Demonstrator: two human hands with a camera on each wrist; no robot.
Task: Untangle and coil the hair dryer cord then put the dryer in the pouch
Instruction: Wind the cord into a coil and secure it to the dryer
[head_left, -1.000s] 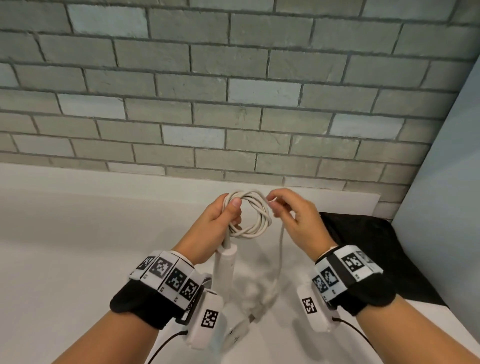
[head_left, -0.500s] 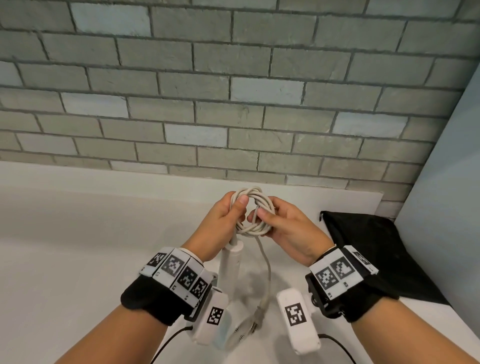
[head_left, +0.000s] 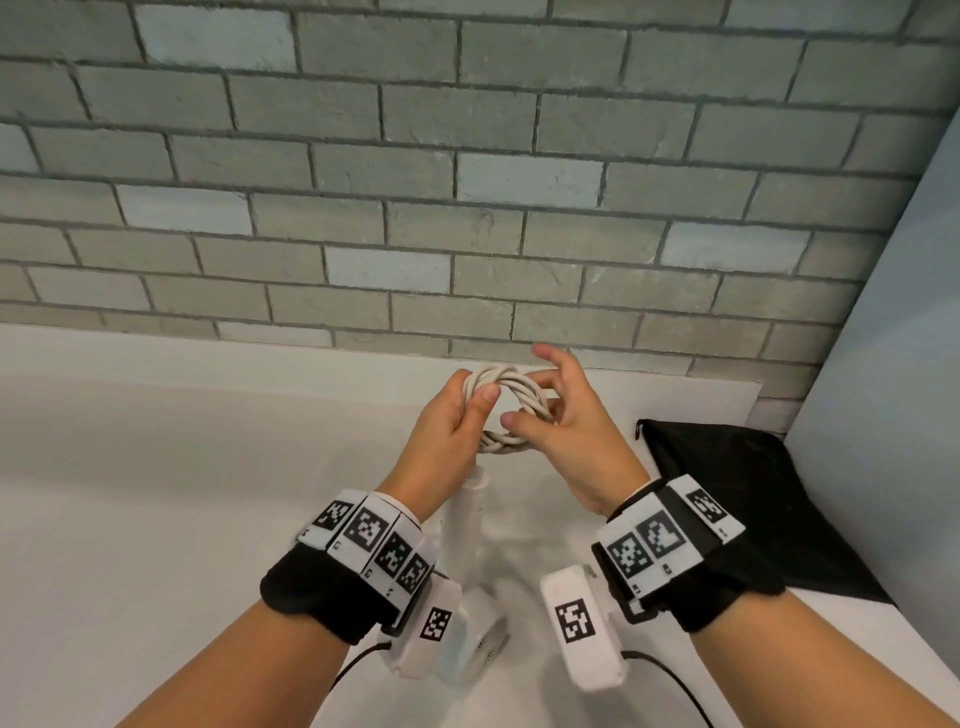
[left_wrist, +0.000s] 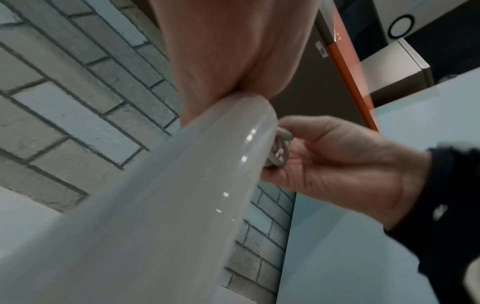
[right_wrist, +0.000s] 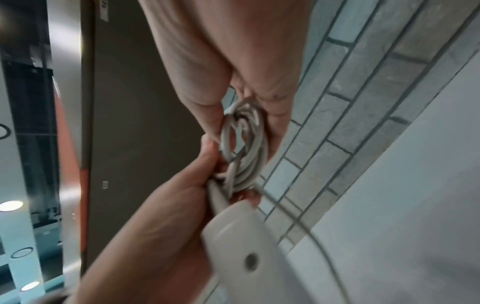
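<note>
The white hair dryer (head_left: 470, 525) hangs handle-up between my forearms, its round head (head_left: 485, 649) low near my left wrist. Its pale cord (head_left: 511, 387) is wound into a small coil just above the handle end. My left hand (head_left: 457, 421) grips the coil's left side, thumb pressed over the strands. My right hand (head_left: 556, 415) holds the coil's right side with thumb and curled fingers, index finger lifted off. In the right wrist view the coil (right_wrist: 244, 148) sits between both hands above the handle (right_wrist: 249, 242). The handle (left_wrist: 182, 195) fills the left wrist view. The black pouch (head_left: 753, 499) lies flat at right.
A white counter (head_left: 156, 519) runs under my hands to a grey brick wall (head_left: 467, 208) behind. A pale blue panel (head_left: 893, 364) closes off the right side, just beyond the pouch.
The loose cord tail and plug that hung below the coil are gone from view, wound into the coil. My right hand came in against the coil, and its index finger has lifted.
</note>
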